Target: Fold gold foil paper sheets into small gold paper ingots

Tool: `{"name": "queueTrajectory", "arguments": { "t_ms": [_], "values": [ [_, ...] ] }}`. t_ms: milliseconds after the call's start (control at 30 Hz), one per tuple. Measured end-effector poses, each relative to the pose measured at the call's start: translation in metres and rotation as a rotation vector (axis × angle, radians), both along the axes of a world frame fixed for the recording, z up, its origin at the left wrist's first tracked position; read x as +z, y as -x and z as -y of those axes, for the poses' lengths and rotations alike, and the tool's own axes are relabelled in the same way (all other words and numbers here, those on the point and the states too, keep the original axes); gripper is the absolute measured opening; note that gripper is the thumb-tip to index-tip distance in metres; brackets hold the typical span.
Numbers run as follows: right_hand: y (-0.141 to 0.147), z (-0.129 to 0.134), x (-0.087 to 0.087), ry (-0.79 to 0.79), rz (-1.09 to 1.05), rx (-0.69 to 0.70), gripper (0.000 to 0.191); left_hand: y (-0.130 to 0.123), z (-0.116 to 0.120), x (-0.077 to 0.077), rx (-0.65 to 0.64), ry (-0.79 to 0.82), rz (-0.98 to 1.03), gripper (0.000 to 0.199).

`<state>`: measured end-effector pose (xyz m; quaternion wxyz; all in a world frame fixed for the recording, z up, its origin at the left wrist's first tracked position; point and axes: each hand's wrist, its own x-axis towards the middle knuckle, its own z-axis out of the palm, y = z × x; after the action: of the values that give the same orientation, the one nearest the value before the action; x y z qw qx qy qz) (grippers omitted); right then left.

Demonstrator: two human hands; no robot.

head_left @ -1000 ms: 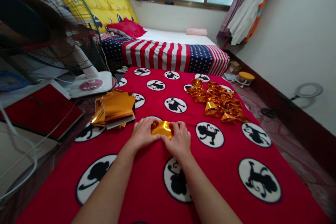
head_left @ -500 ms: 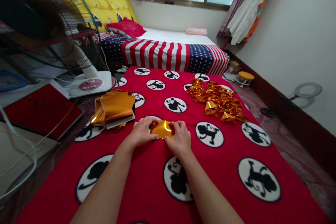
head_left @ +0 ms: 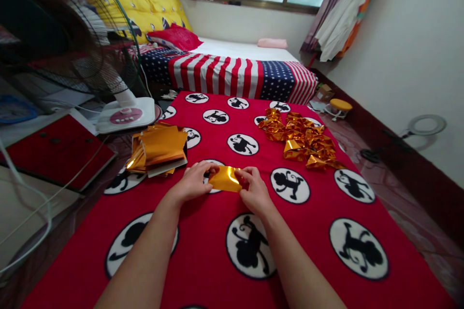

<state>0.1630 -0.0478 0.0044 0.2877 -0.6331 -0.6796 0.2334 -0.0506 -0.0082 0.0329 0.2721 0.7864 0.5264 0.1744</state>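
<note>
A shiny gold foil paper (head_left: 225, 178) lies sideways between my two hands, just above or on the red cloth; I cannot tell which. At its left end, my left hand (head_left: 194, 182) pinches it between thumb and fingers. The right end is pinched by my right hand (head_left: 254, 189), fingers bent and thumb below. To the left of my hands rests a stack of gold foil sheets (head_left: 163, 147), its edges uneven. Several folded gold foil pieces (head_left: 304, 137) are heaped beyond my right hand.
Red cloth with monkey-print circles (head_left: 203, 246) covers the surface under my hands. A running fan (head_left: 126, 111) stands at the left by a red board (head_left: 58, 147). Farther back is a bed (head_left: 232, 75); a yellow stool (head_left: 340, 105) stands on the floor at right.
My hands have moved slightly apart, the right one shifting right, so more of the foil paper shows between them. The stack and the heap lie as before.
</note>
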Motion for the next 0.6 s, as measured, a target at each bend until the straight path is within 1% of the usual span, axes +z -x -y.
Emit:
{"name": "queueTrajectory", "arguments": {
  "t_ms": [67,167,300,433,533,600],
  "values": [
    [0.002,0.000,0.002,0.014,0.007,-0.017,0.059,-0.002,0.001,0.001,0.015,-0.004,-0.029,0.051],
    [0.010,0.001,0.009,0.047,0.033,-0.061,0.045,-0.009,0.004,0.002,0.076,-0.023,-0.092,0.050],
    [0.024,0.006,0.019,0.013,0.127,-0.152,0.048,-0.019,0.008,-0.001,0.156,-0.099,-0.146,0.053],
    [0.029,0.009,0.019,-0.011,0.149,-0.177,0.048,-0.019,0.007,-0.005,0.154,-0.114,-0.139,0.050],
    [0.023,0.006,0.015,-0.003,0.118,-0.144,0.046,-0.013,0.005,-0.003,0.121,-0.065,-0.101,0.050],
    [0.016,0.004,0.011,0.018,0.072,-0.110,0.046,-0.008,0.004,-0.001,0.101,-0.022,-0.031,0.051]
  ]
}}
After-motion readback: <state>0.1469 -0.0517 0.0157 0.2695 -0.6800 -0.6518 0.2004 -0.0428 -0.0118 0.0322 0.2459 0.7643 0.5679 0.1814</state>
